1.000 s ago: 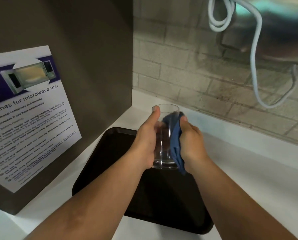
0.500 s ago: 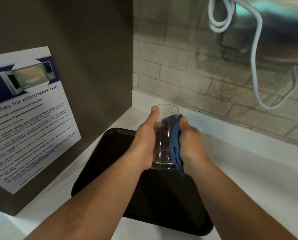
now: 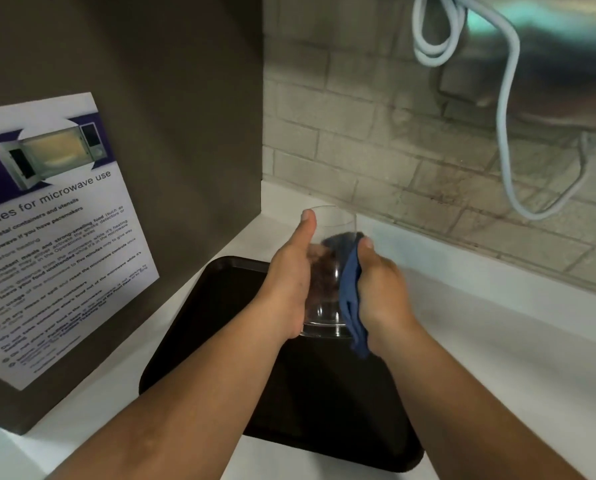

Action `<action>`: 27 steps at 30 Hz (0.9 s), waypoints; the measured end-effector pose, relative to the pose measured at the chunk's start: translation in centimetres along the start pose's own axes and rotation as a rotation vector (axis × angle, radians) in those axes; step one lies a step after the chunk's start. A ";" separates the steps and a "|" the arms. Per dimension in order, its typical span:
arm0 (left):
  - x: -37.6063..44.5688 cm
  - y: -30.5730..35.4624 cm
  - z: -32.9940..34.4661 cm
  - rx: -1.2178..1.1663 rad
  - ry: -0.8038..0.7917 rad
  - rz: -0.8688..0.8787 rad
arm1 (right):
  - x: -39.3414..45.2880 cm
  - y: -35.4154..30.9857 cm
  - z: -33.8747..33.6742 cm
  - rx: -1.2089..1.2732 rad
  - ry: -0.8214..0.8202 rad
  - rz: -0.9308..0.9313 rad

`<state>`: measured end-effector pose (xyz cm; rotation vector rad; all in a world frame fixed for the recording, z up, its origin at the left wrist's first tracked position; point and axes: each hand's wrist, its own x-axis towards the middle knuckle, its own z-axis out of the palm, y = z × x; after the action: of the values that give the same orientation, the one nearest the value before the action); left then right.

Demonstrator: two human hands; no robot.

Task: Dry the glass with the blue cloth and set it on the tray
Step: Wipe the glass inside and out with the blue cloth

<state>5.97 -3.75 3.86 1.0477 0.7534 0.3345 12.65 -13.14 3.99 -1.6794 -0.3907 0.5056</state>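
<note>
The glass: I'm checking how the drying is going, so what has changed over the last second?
Very little. The right hand has slid the blue cloth slightly down the side of the glass; its thumb now sits a bit lower below the rim. The left hand grips the glass as before, thumb up at the rim, held upright above the black tray. Nothing was let go.
</note>
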 end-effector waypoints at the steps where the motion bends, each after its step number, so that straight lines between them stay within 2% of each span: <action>1: 0.0 0.2 0.1 0.007 0.035 -0.018 | -0.8 0.8 0.3 -0.066 -0.006 -0.025; 4: 0.3 0.1 0.3 0.090 0.121 -0.015 | -3.4 2.4 1.7 -0.299 0.012 -0.235; 7: 0.6 -0.5 0.3 0.154 0.073 0.040 | -2.9 1.5 2.1 -0.368 0.080 -0.405; 11: -0.1 -0.4 0.0 0.035 -0.061 -0.015 | 0.6 -1.4 0.5 -0.079 0.096 -0.183; 14: -0.4 0.2 0.2 0.010 -0.002 0.008 | 0.1 -0.7 -0.4 0.040 0.004 0.003; 16: -0.2 0.5 0.3 -0.014 0.103 0.021 | -1.7 0.9 0.2 -0.117 -0.035 -0.051; 18: 0.2 0.3 0.3 0.073 0.164 0.073 | -3.3 2.1 1.2 -0.276 -0.034 -0.193; 21: 0.3 -0.5 0.5 0.196 0.090 0.081 | -2.7 1.1 1.9 -0.325 0.050 -0.326; 24: -0.1 -0.6 0.2 0.073 -0.049 0.011 | -0.4 -0.7 0.7 -0.145 0.075 -0.229; 27: -0.3 -0.1 0.1 -0.001 -0.064 -0.023 | 1.0 -0.4 -0.2 0.017 -0.004 -0.020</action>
<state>5.82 -4.06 3.94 1.0432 0.7072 0.2806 13.57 -12.72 4.27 -1.6569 -0.4048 0.4955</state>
